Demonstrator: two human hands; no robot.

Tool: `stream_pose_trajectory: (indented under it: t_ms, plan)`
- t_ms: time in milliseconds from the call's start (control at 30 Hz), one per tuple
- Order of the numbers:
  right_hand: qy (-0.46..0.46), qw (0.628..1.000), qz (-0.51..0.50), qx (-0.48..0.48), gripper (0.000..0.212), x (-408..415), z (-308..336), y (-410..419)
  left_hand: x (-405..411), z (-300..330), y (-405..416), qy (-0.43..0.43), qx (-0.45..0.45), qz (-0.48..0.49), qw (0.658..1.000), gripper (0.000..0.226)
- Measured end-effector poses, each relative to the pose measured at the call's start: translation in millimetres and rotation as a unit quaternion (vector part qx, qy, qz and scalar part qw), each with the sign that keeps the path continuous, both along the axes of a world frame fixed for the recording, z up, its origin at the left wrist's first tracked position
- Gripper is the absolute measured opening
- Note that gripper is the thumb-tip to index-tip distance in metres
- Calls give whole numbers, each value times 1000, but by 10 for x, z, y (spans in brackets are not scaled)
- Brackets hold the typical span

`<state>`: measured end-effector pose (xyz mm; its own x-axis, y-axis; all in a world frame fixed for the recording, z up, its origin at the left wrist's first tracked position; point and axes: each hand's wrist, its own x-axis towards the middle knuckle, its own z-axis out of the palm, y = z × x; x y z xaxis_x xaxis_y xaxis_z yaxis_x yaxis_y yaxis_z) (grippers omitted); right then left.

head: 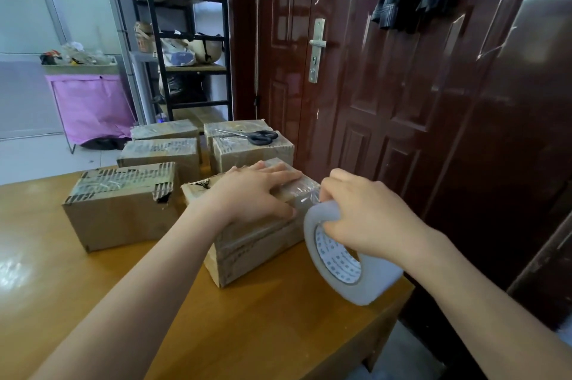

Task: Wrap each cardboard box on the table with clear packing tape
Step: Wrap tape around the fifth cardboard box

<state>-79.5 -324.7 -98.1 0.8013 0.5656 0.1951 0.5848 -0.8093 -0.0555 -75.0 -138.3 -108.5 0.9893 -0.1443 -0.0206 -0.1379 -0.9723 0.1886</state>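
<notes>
A cardboard box (247,249) stands near the right end of the wooden table (93,302). My left hand (250,191) lies flat on its top with straight fingers, pressing it down. My right hand (368,218) grips a large roll of clear packing tape (343,259) at the box's right end, fingers hooked through the core. A shiny strip of tape (305,198) runs from the roll onto the box's top right corner. A second box (120,209) with torn old tape stands to the left. Several more boxes (161,153) stand behind.
Black-handled scissors (257,135) lie on a far box (253,150). A dark red door (387,85) stands close behind the table's right edge. A black shelf rack (185,39) and a pink bin (89,107) are beyond the table on the left.
</notes>
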Motion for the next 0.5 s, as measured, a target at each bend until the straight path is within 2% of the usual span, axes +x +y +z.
stream_pose_trajectory:
  t_ms: [200, 333, 400, 500]
  plan:
    - [46, 996, 21, -80, 9, 211, 78, 219, 57, 7, 77, 5, 11, 8, 1000, 73]
    - [122, 986, 27, -109, 31, 317, 195, 312, 78, -20, 120, 2, 24, 2, 1000, 73]
    - [145, 985, 19, -96, 36, 359, 315, 348, 88, -26, 133, -4, 27, -3, 1000, 73]
    - [97, 995, 11, -4, 32, 499, 487, 466, 92, -26, 123, -6, 24, -5, 1000, 71]
